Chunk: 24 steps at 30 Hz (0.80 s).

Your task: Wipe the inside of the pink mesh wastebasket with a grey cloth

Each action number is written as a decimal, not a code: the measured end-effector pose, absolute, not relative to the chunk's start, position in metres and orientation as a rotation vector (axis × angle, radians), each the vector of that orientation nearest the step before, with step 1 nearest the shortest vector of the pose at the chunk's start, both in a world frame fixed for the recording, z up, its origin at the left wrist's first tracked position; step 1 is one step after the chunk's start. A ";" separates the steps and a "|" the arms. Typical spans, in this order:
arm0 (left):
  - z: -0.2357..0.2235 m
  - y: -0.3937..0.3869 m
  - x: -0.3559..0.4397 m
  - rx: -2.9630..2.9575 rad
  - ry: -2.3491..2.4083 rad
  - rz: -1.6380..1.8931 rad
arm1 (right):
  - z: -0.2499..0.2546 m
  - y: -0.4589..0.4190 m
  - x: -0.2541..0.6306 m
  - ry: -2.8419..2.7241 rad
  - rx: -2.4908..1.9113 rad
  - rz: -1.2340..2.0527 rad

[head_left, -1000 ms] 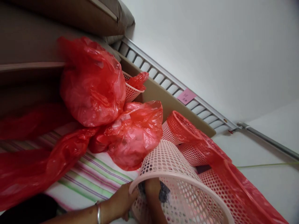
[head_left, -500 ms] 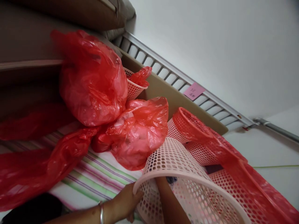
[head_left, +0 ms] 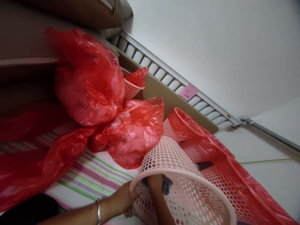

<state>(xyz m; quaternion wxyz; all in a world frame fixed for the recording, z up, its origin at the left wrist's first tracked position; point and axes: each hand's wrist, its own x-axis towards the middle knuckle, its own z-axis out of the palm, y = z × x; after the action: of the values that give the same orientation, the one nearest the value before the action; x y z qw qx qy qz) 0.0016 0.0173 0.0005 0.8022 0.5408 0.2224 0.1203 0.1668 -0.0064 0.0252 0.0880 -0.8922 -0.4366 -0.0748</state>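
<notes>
A pink perforated plastic basket (head_left: 168, 159) lies tilted on its side at the bottom centre, its mouth toward me. My left hand (head_left: 123, 200), a metal bangle on its wrist, is closed on the basket's rim at the lower left. My right forearm (head_left: 158, 203) reaches into the basket; the hand's fingers are hidden deep inside, by something dark (head_left: 166, 185) at the bottom. Behind this basket lie more pink perforated baskets (head_left: 194, 151), one lined with red plastic (head_left: 182, 123).
Full red plastic bags (head_left: 89, 81) (head_left: 133, 131) are heaped on a striped cloth (head_left: 93, 178). A long red bag (head_left: 35, 168) trails left, another (head_left: 239, 181) right. A small basket (head_left: 130, 89) sits behind the heap. A white louvred rail with a pink note (head_left: 188, 92) runs along the wall.
The view shifted slightly. My right arm has gone a little deeper into the basket; my left hand keeps its hold on the rim.
</notes>
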 end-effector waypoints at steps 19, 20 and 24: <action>0.023 0.014 -0.014 1.292 0.539 0.325 | -0.044 -0.128 0.141 -1.684 -2.604 -0.139; 0.021 0.013 -0.012 1.275 0.548 0.343 | -0.043 -0.128 0.137 -1.659 -2.628 -0.175; 0.016 0.010 -0.009 1.201 0.593 0.375 | -0.022 -0.108 0.122 -1.532 -2.700 -0.175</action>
<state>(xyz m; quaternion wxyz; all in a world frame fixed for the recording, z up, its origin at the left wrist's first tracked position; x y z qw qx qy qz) -0.0085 0.0096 0.0159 0.7679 0.5531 0.2732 0.1728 0.1221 -0.1080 -0.0219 0.0160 -0.8683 -0.4925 -0.0564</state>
